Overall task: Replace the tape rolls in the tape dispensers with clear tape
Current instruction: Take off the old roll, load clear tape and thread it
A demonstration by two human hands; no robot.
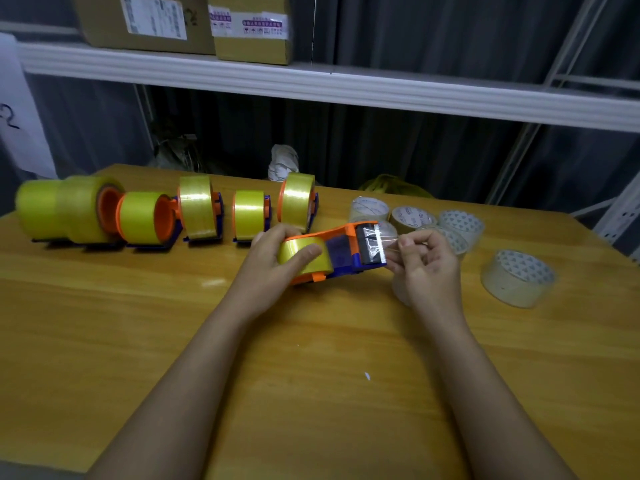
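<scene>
An orange and blue tape dispenser (341,252) is held just above the middle of the wooden bench (138,323), lying on its side with its cutter end pointing right. It carries a yellow tape roll (304,256), and the left hand (273,258) has its grip wrapped round that roll, thumb lying across the face and fingers curled behind. The right hand (427,263) is at the cutter end, its grip pinching the loose tape end (382,242) between thumb and fingertips, the other fingers curled in. Behind the dispenser, along the far left of the bench, a row of other dispensers (204,211) stands upright, each loaded with a yellow roll. To the right, behind the right hand, a cluster of clear tape rolls (460,225) lies flat, and one more clear roll (519,278) lies apart, nearer the right edge. Above and behind the bench runs a white shelf (346,86) carrying cardboard boxes (249,27) with labels
</scene>
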